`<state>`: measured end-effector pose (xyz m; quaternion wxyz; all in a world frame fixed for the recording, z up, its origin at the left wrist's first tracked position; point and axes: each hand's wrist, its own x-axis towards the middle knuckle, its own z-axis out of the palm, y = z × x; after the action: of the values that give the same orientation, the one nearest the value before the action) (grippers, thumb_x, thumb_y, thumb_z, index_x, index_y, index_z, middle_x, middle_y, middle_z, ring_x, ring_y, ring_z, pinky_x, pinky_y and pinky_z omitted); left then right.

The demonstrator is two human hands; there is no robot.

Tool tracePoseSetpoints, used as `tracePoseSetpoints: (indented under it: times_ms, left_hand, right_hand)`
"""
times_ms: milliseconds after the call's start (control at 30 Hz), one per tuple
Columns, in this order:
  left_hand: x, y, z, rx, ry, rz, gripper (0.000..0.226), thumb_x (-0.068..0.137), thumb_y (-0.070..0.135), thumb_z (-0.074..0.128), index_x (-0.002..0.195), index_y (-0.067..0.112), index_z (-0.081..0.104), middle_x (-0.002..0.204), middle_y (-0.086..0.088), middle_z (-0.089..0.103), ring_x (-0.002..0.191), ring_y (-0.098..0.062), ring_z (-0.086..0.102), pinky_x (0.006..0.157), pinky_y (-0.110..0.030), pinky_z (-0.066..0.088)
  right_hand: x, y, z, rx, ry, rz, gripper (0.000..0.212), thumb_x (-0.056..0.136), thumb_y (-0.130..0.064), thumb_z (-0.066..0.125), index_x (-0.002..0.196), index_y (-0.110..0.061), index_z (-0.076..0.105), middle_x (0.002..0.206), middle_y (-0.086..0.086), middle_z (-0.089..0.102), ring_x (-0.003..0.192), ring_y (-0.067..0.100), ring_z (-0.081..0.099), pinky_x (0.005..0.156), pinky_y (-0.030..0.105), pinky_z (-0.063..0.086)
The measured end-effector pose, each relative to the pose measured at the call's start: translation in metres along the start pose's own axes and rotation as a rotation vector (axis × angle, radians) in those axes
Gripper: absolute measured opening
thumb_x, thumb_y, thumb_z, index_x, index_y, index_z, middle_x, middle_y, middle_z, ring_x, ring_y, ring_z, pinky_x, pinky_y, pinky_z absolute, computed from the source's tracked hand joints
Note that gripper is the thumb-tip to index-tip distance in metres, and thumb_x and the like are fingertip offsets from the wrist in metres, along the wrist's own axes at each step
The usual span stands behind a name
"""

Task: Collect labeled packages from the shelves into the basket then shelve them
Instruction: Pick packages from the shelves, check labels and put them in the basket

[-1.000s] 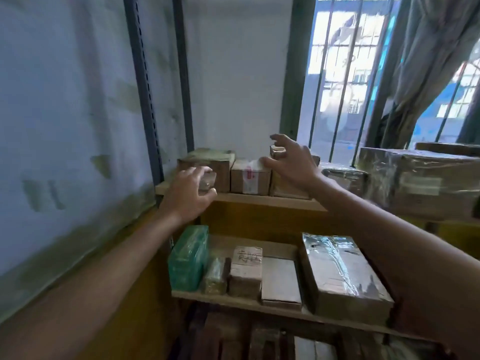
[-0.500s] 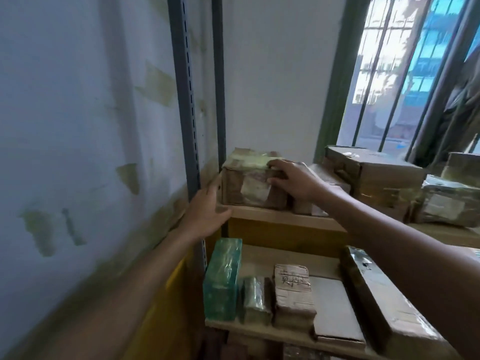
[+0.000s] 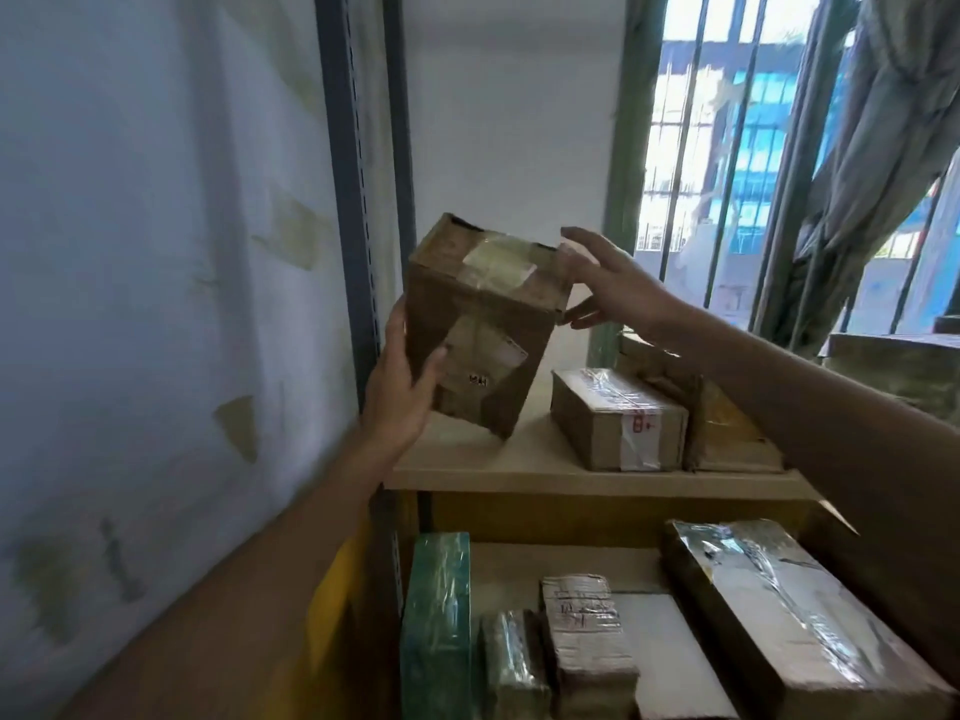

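**Q:** What do the hands hold?
**A:** A brown taped box (image 3: 478,330), tilted in the air between them. The left hand (image 3: 402,387) grips its lower left side, thumb across the front. The right hand (image 3: 613,283) clasps the upper right corner between fingers and thumb.

**Q:** Where is it?
**A:** Above the left end of a wooden shelf (image 3: 519,472), clear of the board, near a parcel (image 3: 618,418) lying there. A pale wall (image 3: 156,252) stands left, a barred window (image 3: 727,148) right. Both forearms reach forward and up.
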<state>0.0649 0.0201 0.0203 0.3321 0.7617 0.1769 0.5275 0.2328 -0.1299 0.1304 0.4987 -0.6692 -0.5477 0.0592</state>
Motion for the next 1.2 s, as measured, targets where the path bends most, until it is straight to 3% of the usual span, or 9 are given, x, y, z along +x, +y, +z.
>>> tracePoseSetpoints:
  times_ms: [67, 133, 300, 467, 667, 833, 967, 1133, 1200]
  left_hand:
    - [0.010, 0.008, 0.000, -0.007, 0.117, 0.022, 0.050, 0.095, 0.032, 0.043, 0.137, 0.043, 0.020, 0.136, -0.004, 0.047, 0.121, -0.023, 0.049, 0.095, -0.051, 0.047]
    - [0.017, 0.013, -0.001, 0.043, 0.177, 0.029, 0.044, 0.095, 0.028, 0.045, 0.136, 0.032, 0.030, 0.129, -0.006, 0.050, 0.113, -0.021, 0.052, 0.090, -0.048, 0.050]
    - [0.006, 0.006, -0.009, 0.154, 0.082, 0.109, 0.056, 0.083, 0.033, 0.063, 0.133, 0.025, 0.038, 0.132, 0.000, 0.047, 0.114, -0.010, 0.045, 0.083, -0.016, 0.040]
    - [-0.011, -0.012, -0.025, 0.248, 0.072, -0.013, 0.079, 0.074, 0.047, 0.069, 0.139, 0.025, 0.029, 0.139, -0.005, 0.041, 0.124, -0.023, 0.044, 0.097, -0.044, 0.045]
    - [-0.039, 0.020, -0.020, 0.095, 0.091, 0.040, 0.056, 0.087, 0.039, 0.057, 0.137, 0.030, 0.033, 0.125, 0.009, 0.053, 0.113, -0.017, 0.054, 0.088, -0.030, 0.046]
    - [-0.051, 0.086, 0.008, 0.097, -0.001, 0.142, 0.066, 0.084, 0.047, 0.054, 0.141, 0.032, 0.026, 0.140, -0.003, 0.046, 0.121, -0.023, 0.050, 0.097, -0.051, 0.045]
    - [-0.081, 0.140, 0.056, 0.059, -0.064, 0.169, 0.077, 0.075, 0.056, 0.055, 0.142, 0.035, 0.024, 0.143, 0.000, 0.043, 0.123, -0.022, 0.050, 0.097, -0.050, 0.046]
    - [-0.127, 0.190, 0.145, -0.049, -0.114, 0.145, 0.064, 0.085, 0.043, 0.058, 0.141, 0.034, 0.030, 0.137, -0.003, 0.050, 0.118, -0.021, 0.053, 0.095, -0.047, 0.049]
    - [-0.154, 0.209, 0.194, -0.109, -0.138, 0.147, 0.060, 0.085, 0.041, 0.058, 0.139, 0.032, 0.034, 0.130, -0.004, 0.056, 0.109, -0.017, 0.056, 0.086, -0.028, 0.052]
  right_hand:
    - [-0.012, 0.002, 0.006, 0.000, -0.032, -0.080, 0.079, 0.081, -0.051, 0.057, 0.146, -0.040, 0.013, 0.128, -0.008, 0.047, 0.097, 0.018, 0.064, 0.082, 0.030, 0.054]
    - [-0.016, 0.009, 0.014, -0.014, 0.046, -0.191, 0.089, 0.076, -0.033, 0.072, 0.146, -0.037, 0.016, 0.131, -0.006, 0.044, 0.100, 0.019, 0.063, 0.081, 0.030, 0.055]
    - [-0.012, 0.013, 0.024, 0.288, 0.170, -0.104, 0.059, 0.082, -0.007, 0.068, 0.133, -0.020, 0.041, 0.122, -0.001, 0.051, 0.107, 0.029, 0.058, 0.068, 0.040, 0.060]
    - [-0.017, 0.008, 0.019, 0.366, 0.150, -0.111, 0.054, 0.085, -0.003, 0.062, 0.131, -0.021, 0.041, 0.117, 0.000, 0.051, 0.108, 0.022, 0.055, 0.063, 0.032, 0.059]
    - [-0.046, -0.012, -0.023, 0.395, 0.083, -0.085, 0.055, 0.087, 0.000, 0.058, 0.131, -0.026, 0.038, 0.117, 0.005, 0.050, 0.113, 0.029, 0.053, 0.079, 0.046, 0.057]
    - [-0.092, -0.020, -0.079, 0.377, 0.104, -0.108, 0.051, 0.088, -0.002, 0.057, 0.130, -0.024, 0.038, 0.114, 0.005, 0.052, 0.107, 0.026, 0.057, 0.074, 0.038, 0.059]
    - [-0.143, -0.011, -0.146, 0.338, 0.149, -0.083, 0.050, 0.087, -0.007, 0.061, 0.128, -0.026, 0.041, 0.112, 0.004, 0.055, 0.100, 0.022, 0.062, 0.068, 0.032, 0.057]
    - [-0.222, 0.010, -0.214, 0.269, 0.386, -0.032, 0.068, 0.084, -0.014, 0.067, 0.140, -0.021, 0.030, 0.114, 0.005, 0.060, 0.092, 0.013, 0.067, 0.066, 0.032, 0.058]
    - [-0.262, 0.026, -0.244, 0.189, 0.476, 0.022, 0.073, 0.081, -0.016, 0.071, 0.140, -0.019, 0.029, 0.117, 0.007, 0.060, 0.096, 0.016, 0.066, 0.072, 0.033, 0.059]
